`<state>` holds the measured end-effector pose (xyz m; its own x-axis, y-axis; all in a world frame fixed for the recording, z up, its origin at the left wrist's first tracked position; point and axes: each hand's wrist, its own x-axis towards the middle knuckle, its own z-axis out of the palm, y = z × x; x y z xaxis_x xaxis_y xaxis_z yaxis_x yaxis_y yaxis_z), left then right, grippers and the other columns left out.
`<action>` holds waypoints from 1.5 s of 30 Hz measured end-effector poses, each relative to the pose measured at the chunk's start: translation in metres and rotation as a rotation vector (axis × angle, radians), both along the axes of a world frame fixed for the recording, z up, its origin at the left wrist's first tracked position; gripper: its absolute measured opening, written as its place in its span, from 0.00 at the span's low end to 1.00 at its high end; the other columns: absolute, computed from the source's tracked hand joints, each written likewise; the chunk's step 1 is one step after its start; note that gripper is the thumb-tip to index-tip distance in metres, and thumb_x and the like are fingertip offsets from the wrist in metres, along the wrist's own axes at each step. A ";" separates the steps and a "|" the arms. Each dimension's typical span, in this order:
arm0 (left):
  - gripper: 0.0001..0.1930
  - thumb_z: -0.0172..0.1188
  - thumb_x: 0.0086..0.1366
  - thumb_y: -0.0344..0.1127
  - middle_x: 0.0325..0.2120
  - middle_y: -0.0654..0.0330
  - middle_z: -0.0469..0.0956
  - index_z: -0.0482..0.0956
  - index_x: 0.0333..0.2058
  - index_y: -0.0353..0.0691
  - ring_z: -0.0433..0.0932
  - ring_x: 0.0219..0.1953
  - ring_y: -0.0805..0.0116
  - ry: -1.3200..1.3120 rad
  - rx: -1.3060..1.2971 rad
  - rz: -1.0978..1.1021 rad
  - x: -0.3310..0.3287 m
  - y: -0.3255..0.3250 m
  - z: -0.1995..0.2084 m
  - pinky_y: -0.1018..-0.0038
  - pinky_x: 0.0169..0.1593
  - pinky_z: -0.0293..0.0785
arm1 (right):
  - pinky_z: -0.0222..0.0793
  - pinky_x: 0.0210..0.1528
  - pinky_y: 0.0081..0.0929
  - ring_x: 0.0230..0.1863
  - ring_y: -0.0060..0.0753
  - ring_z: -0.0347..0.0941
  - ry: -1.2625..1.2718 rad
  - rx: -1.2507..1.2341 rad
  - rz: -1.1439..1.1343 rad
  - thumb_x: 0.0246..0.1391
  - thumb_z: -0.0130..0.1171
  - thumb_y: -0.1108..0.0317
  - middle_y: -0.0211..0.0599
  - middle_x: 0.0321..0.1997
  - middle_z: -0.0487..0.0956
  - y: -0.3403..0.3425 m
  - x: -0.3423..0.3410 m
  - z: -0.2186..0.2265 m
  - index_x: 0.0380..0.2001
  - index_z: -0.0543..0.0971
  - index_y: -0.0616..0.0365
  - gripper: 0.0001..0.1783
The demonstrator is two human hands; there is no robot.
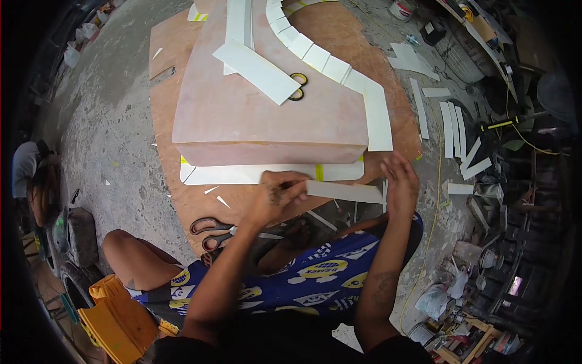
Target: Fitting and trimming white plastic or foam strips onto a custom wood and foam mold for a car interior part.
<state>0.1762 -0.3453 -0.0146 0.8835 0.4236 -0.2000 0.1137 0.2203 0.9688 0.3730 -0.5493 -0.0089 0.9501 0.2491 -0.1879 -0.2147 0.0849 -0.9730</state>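
My left hand (280,193) pinches one end of a white card strip (344,192), held level just in front of the pink board form. At the strip's other end is my right hand (400,182), fingers stretched upward and slightly blurred; whether it touches the strip I cannot make out. Beyond both hands lies the pink form (267,121), with white card (242,175) along its near edge and yellow tape (319,172) on that card. Large black-handled scissors (212,233) rest near my left forearm.
White card segments (317,57) line the form's curved right side. A loose white panel (260,73) partly covers black-and-yellow scissors (296,94). Beneath is a brown plywood sheet (167,115). Several white strips (448,130) lie on the floor at right; a yellow chair (118,318) stands lower left.
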 end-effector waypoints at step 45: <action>0.06 0.63 0.64 0.31 0.19 0.66 0.76 0.82 0.32 0.33 0.70 0.19 0.82 0.312 0.105 0.188 -0.178 0.038 0.007 0.84 0.22 0.66 | 0.78 0.47 0.32 0.35 0.20 0.73 -0.030 0.322 0.036 0.58 0.58 0.71 0.27 0.32 0.76 0.057 -0.014 -0.032 0.35 0.76 0.57 0.03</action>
